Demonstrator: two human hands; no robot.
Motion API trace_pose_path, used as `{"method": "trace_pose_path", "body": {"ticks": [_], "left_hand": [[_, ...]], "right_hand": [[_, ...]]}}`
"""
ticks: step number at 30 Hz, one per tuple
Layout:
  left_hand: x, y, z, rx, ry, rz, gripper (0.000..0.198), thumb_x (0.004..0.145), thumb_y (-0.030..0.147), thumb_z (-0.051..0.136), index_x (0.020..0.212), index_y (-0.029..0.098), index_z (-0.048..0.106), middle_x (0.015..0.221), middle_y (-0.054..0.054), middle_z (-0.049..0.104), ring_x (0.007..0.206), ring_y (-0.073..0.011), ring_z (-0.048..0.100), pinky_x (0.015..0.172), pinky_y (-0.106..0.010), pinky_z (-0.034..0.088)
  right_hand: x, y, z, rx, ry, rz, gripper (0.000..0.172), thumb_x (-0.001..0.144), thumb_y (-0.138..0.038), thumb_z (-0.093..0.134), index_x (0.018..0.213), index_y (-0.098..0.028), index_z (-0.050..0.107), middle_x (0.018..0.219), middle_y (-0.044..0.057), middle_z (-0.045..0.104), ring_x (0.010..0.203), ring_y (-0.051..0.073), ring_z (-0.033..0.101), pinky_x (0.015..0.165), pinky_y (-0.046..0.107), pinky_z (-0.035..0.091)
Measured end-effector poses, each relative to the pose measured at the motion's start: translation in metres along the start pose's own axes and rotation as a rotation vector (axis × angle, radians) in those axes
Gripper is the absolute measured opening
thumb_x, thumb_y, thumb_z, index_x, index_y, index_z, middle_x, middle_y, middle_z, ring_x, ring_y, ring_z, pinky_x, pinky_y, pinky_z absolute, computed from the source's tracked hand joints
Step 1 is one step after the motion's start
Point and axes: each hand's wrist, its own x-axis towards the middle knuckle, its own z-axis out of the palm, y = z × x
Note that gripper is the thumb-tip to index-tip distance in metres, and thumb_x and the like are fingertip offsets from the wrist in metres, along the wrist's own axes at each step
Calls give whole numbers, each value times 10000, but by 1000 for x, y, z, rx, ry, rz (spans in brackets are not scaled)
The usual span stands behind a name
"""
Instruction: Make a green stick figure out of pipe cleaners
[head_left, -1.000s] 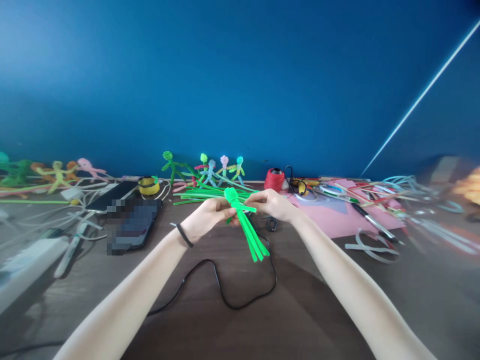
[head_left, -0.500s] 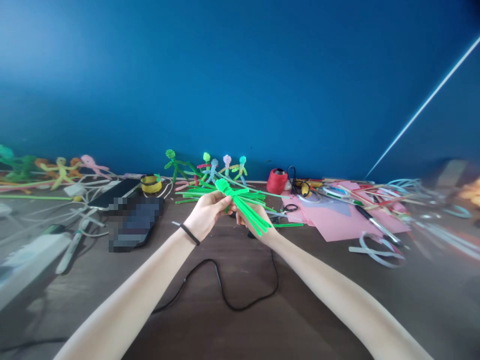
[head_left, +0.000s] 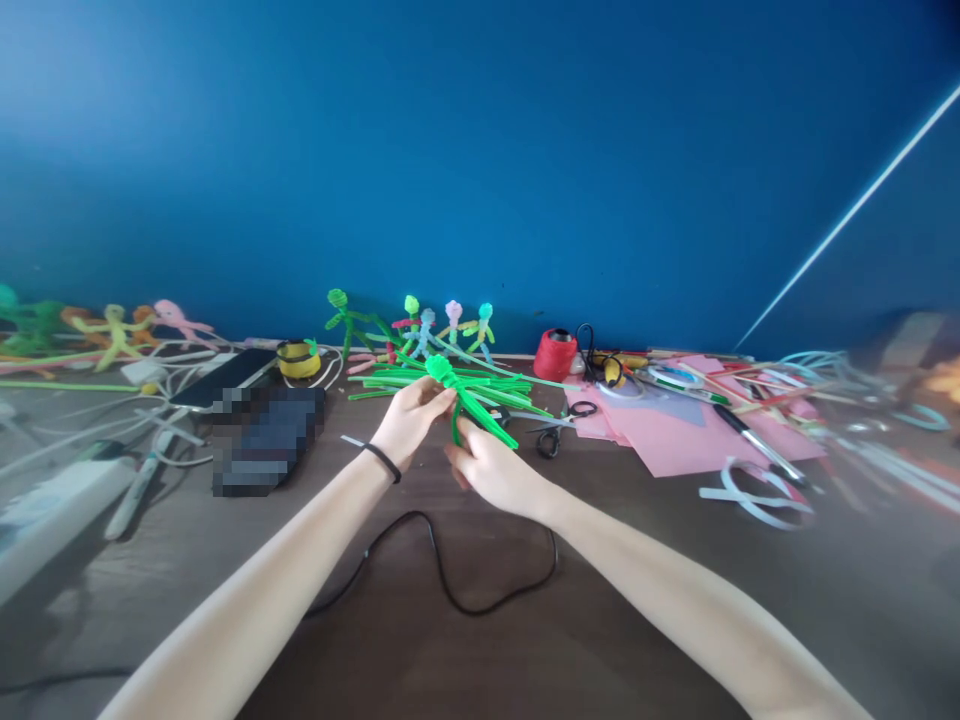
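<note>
My left hand (head_left: pixel 411 418) is closed, pinching a bright green pipe-cleaner figure (head_left: pixel 442 371) just below its coiled head. Straight green strands of the figure stretch down to the right, over the back of my right hand (head_left: pixel 491 468). One green pipe cleaner (head_left: pixel 456 425) bends downward between the hands, and the curled fingers of my right hand close at its lower end; the exact grip is partly hidden. Behind the hands lies a loose pile of green pipe cleaners (head_left: pixel 375 382) on the table. Scissors (head_left: pixel 548 441) rest just right of the figure.
Several finished pipe-cleaner figures (head_left: pixel 426 330) lean at the blue wall. A red thread spool (head_left: pixel 556 354), pink paper (head_left: pixel 667 445) and a marker (head_left: pixel 757 445) are to the right. Phones (head_left: pixel 270 440) and white cables lie left. A black cord (head_left: pixel 450 590) crosses the near table.
My right hand has come out from behind the figure, nearer to me and below it. A green strand now bends down between the hands. My left hand keeps its hold.
</note>
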Motion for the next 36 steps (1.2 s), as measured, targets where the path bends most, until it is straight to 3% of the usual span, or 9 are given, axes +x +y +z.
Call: {"method": "trace_pose_path", "body": {"ticks": [2, 5, 8, 14, 21, 30, 36], "left_hand": [[0, 0, 1, 99, 1, 31, 219, 602, 327, 631, 649, 139, 527, 581, 21, 528, 568, -99, 484, 547, -220, 390], [1, 0, 2, 245, -27, 70, 199, 612, 317, 612, 673, 139, 550, 628, -3, 565, 587, -121, 504, 531, -227, 394], [1, 1, 0, 352, -52, 106, 183, 618, 309, 604, 663, 139, 555, 607, -6, 566, 554, -121, 500, 500, -224, 385], [3, 4, -3, 429, -78, 84, 183, 615, 300, 610, 583, 153, 507, 513, 20, 530, 446, -94, 454, 428, -211, 358], [2, 8, -2, 266, -52, 8, 221, 609, 306, 618, 548, 158, 465, 495, 23, 532, 469, -103, 491, 452, -220, 346], [2, 4, -4, 58, -90, -47, 225, 620, 319, 642, 673, 129, 535, 650, -10, 603, 620, -129, 563, 594, -243, 392], [2, 3, -3, -117, -82, -76, 216, 598, 284, 669, 614, 138, 511, 600, 21, 568, 573, -97, 543, 596, -236, 389]], "right_hand": [[1, 0, -1, 224, -115, 71, 128, 825, -238, 334, 939, -194, 371, 495, -44, 476, 407, 101, 448, 407, 210, 358], [1, 0, -4, 385, -174, 131, 98, 817, -229, 341, 910, -198, 349, 468, -71, 449, 335, 61, 352, 339, 168, 271], [2, -1, -9, 385, -173, 104, 37, 809, -217, 354, 825, -188, 370, 459, -70, 443, 329, 44, 330, 334, 154, 252], [4, 0, -29, 381, -220, 2, 109, 821, -225, 364, 818, -156, 448, 415, -77, 409, 316, 31, 296, 340, 154, 228], [7, 3, -44, 501, -142, -55, 240, 830, -294, 392, 924, -131, 541, 441, -72, 382, 347, 32, 283, 344, 161, 203], [8, 7, -49, 868, -153, -44, 225, 821, -248, 421, 974, -148, 552, 489, -76, 332, 352, 23, 171, 350, 182, 98], [11, 10, -50, 957, -156, 5, 211, 813, -240, 436, 965, -142, 543, 486, -76, 316, 351, 26, 190, 349, 181, 105]]}}
